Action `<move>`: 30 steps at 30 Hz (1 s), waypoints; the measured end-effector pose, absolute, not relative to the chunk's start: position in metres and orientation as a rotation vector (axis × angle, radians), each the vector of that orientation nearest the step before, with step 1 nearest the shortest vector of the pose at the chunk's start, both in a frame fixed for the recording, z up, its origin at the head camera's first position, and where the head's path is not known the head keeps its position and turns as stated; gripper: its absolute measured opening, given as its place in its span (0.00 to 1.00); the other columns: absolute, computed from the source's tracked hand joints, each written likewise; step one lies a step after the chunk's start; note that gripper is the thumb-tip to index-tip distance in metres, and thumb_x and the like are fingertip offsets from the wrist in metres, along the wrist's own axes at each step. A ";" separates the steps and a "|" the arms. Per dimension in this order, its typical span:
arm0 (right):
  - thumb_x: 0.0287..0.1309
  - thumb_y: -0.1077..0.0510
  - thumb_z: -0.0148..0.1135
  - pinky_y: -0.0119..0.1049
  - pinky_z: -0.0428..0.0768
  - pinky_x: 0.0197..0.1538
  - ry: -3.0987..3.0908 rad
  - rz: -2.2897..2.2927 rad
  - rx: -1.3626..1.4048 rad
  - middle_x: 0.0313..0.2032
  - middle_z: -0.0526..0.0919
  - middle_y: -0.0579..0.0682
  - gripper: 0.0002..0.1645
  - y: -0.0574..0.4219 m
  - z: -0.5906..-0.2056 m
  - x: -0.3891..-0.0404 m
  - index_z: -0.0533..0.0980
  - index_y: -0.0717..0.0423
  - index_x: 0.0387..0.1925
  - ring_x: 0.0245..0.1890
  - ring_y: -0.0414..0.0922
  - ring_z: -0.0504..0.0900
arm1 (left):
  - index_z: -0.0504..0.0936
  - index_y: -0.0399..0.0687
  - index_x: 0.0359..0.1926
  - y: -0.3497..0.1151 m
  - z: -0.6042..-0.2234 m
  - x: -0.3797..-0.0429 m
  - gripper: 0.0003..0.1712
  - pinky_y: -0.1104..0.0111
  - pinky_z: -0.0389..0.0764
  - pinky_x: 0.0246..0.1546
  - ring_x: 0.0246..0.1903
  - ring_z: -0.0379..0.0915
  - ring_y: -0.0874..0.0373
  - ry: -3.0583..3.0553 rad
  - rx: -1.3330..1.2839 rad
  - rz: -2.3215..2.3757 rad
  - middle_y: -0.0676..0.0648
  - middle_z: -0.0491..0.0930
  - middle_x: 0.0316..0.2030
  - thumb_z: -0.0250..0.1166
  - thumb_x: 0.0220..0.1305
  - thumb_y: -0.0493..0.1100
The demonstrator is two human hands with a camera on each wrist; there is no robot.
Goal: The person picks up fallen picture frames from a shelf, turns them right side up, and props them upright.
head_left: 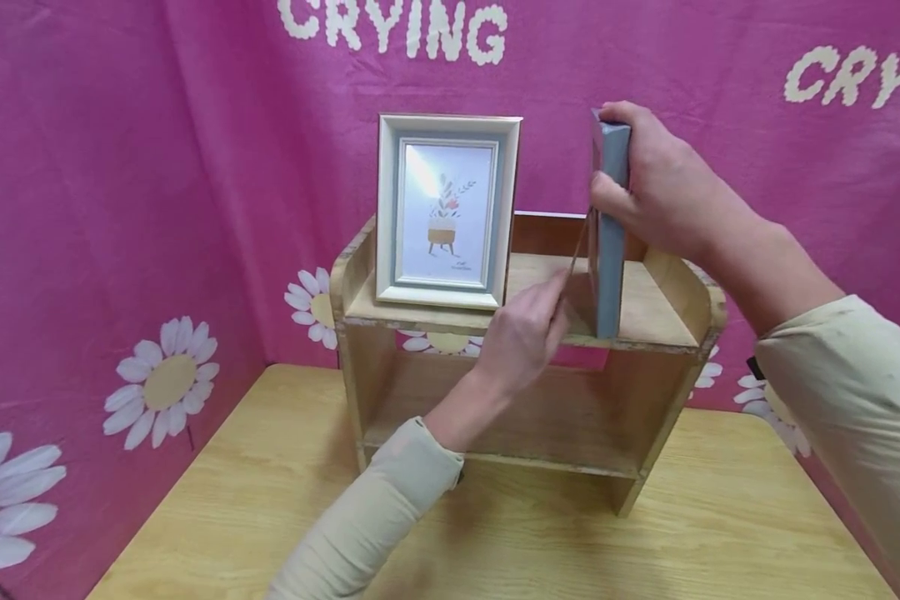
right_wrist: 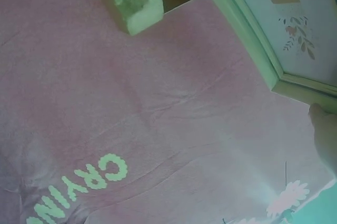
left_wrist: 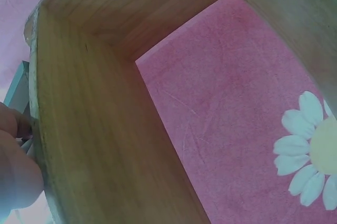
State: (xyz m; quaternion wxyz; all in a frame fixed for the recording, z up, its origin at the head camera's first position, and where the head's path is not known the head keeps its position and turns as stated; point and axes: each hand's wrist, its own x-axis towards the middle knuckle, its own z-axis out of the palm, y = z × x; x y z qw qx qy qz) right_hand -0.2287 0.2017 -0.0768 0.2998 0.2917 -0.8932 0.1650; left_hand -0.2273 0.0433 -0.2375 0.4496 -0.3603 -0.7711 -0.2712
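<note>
A blue-grey picture frame (head_left: 612, 233) stands edge-on at the right of the upper shelf, its lower end at the shelf's front edge. My right hand (head_left: 663, 187) grips its upper part, with the thumb on the near side. From the frame's left side slants a thin stand flap (head_left: 579, 237), whose lower end my left hand (head_left: 521, 333) pinches. In the left wrist view, the left hand's fingers (left_wrist: 18, 166) lie beside the shelf edge, close to the blue-grey frame (left_wrist: 18, 90). My right fingertip (right_wrist: 321, 129) overlaps the cream frame in the right wrist view.
A cream picture frame (head_left: 450, 292) with a plant print stands upright at the upper shelf's left. The two-tier wooden shelf (head_left: 495, 458) has raised sides and stands on a wooden table (head_left: 720, 517). Pink cloth (head_left: 217, 208) with daisies hangs behind and at the left.
</note>
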 end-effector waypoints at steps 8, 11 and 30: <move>0.60 0.60 0.52 0.55 0.75 0.50 -2.405 0.398 0.804 0.40 0.73 0.67 0.38 0.202 -0.077 -0.231 0.56 0.66 0.71 0.38 0.61 0.73 | 0.78 0.28 0.52 0.043 -0.241 -0.230 0.16 0.77 0.83 0.39 0.34 0.84 0.54 -1.882 -0.915 -0.703 0.41 0.86 0.37 0.63 0.62 0.29; 0.59 0.60 0.53 0.56 0.75 0.49 -2.416 0.396 0.803 0.39 0.74 0.68 0.39 0.206 -0.076 -0.229 0.56 0.64 0.71 0.38 0.61 0.74 | 0.79 0.29 0.52 0.044 -0.241 -0.230 0.17 0.77 0.83 0.38 0.33 0.85 0.55 -1.880 -0.909 -0.705 0.41 0.86 0.36 0.63 0.61 0.29; 0.60 0.61 0.54 0.61 0.78 0.47 -2.545 0.407 0.841 0.51 0.76 0.73 0.40 0.229 -0.068 -0.218 0.53 0.51 0.73 0.41 0.63 0.78 | 0.80 0.30 0.54 0.048 -0.240 -0.226 0.19 0.78 0.83 0.31 0.29 0.84 0.58 -1.886 -0.872 -0.607 0.42 0.87 0.34 0.64 0.60 0.29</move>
